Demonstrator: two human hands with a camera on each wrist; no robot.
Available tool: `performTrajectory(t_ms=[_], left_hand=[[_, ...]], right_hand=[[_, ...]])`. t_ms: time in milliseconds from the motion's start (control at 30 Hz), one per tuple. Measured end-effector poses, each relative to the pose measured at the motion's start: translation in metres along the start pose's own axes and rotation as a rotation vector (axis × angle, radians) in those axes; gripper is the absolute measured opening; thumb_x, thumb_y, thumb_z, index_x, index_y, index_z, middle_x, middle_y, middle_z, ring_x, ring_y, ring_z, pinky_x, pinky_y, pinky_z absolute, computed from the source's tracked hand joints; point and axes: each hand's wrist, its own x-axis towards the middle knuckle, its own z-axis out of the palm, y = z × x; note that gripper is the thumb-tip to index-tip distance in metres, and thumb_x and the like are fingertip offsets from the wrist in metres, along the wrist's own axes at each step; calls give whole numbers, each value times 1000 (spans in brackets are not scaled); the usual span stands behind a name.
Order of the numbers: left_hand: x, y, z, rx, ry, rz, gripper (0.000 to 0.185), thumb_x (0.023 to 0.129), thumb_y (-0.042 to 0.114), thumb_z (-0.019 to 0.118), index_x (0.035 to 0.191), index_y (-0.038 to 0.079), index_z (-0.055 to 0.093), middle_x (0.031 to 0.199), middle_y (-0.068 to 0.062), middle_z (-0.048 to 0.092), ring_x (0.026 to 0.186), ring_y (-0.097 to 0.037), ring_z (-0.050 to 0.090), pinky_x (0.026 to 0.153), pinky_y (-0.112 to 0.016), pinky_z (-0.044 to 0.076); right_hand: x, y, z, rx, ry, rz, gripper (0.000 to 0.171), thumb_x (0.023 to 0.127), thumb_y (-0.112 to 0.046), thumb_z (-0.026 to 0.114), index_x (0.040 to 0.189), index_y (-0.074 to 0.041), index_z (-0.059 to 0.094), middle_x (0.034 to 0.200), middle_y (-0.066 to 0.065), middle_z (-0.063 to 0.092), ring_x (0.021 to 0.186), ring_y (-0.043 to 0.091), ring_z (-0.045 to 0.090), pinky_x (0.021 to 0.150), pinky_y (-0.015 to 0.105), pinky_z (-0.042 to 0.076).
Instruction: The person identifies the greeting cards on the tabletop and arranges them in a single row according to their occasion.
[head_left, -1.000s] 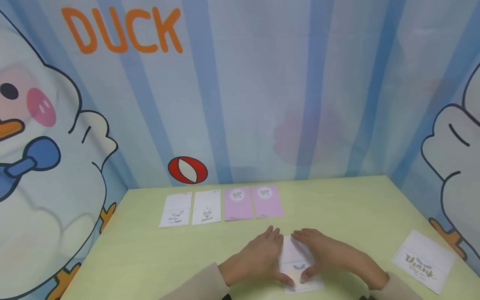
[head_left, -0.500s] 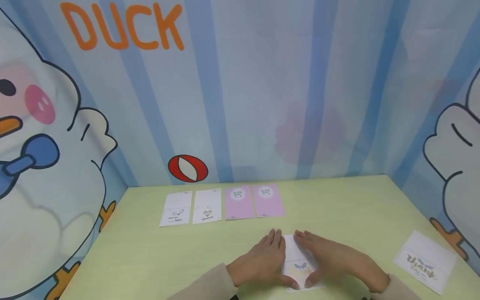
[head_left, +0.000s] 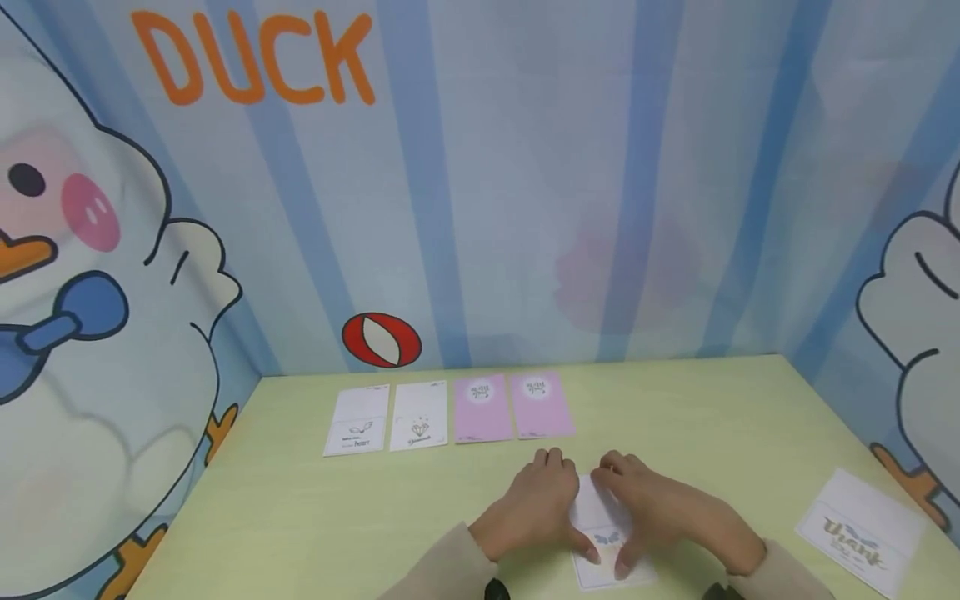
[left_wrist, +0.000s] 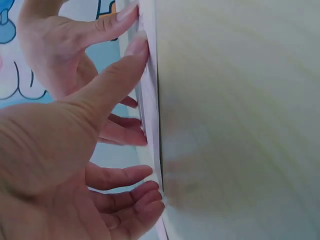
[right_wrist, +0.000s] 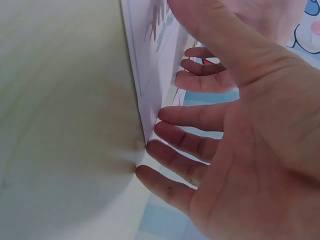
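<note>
I am working on a white card (head_left: 603,533) that lies flat on the green table (head_left: 712,417), close to my body. It has a small blue picture near its bottom part. Both my hands are on it, so I think I am at the step of folding it or pressing it flat. I cannot tell for sure which one, because my hands hide most of the card.

My left hand (head_left: 536,508) lies on the left side of the card. Its fingers are straight and point away from me, and my thumb (left_wrist: 107,87) pushes down on the paper edge. My right hand (head_left: 660,512) lies on the right side. Its fingers (right_wrist: 192,142) are a bit bent at the far end of the card, and the tips touch the paper. Neither hand grabs the card; both just press on it. My two thumbs sit close together near the bottom of the card.

Next, I think I need to keep the edges lined up and press softly, so the paper does not slide or crease in the wrong spot.

Farther back lie two white cards (head_left: 386,417) and two pink cards (head_left: 513,407) in a row. One more white card with gold writing (head_left: 858,527) lies far to my right.
</note>
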Motion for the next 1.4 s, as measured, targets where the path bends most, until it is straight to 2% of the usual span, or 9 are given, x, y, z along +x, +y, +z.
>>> performTrajectory(t_ms=[100,233,333,433,733,900,1033,1200,1400], left_hand=[[5,-3,1,-91,9,-27,80,62,75,87,101,9,63,89,1,50,82,-13,41,66,-22,40],[10,-6,2,-243,-17,-67,68,64,63,94,88,13,56,84,3,49,80,-13,41,62,-22,38],[12,-6,2,-322,-50,-94,64,64,57,97,87,13,56,82,3,50,78,-13,43,61,-22,37],[14,-6,2,-354,-72,-107,62,64,54,99,88,12,60,82,4,53,76,-12,44,60,-22,38],[18,-8,3,-464,-127,-55,46,67,42,100,80,15,65,72,9,57,64,-6,46,56,-20,42],[17,-12,2,-547,-97,-40,41,70,30,100,81,12,65,69,10,58,60,-4,47,55,-18,42],[17,-17,3,-611,-67,-40,39,73,24,98,76,13,61,69,9,55,61,-4,45,57,-17,40],[17,-23,8,-711,-55,-60,34,77,21,95,89,13,65,78,7,62,67,-5,52,61,-20,44],[14,-29,9,-930,-65,-71,36,83,9,88,113,9,68,90,-5,78,73,-8,69,63,-21,53]], right_hand=[[3,2,-1,28,-8,23,90,60,-50,97,128,-6,57,126,3,50,110,19,46,90,34,51],[6,7,-2,107,-27,60,80,63,-40,98,124,-8,58,117,-1,50,105,15,42,88,31,48],[7,9,-4,144,-37,62,76,64,-38,98,121,-9,58,114,-2,50,102,14,41,87,31,47],[7,10,-4,163,-46,51,73,64,-40,98,118,-13,56,110,-4,49,101,12,40,86,30,46],[7,13,0,171,-27,46,65,65,-39,98,111,-17,58,103,-4,46,96,13,37,81,25,41],[4,20,-2,137,-3,74,49,70,-34,96,105,-15,68,100,-5,54,94,12,44,77,27,45],[0,29,-4,251,-21,78,34,77,-27,92,104,-15,74,95,-10,67,84,4,53,72,25,47],[-2,34,-5,374,-34,48,24,83,-24,87,103,-17,74,91,-11,70,77,-1,57,69,22,50],[-5,37,-2,463,9,102,28,85,-20,86,108,-12,74,86,-7,71,71,2,61,65,23,53]])
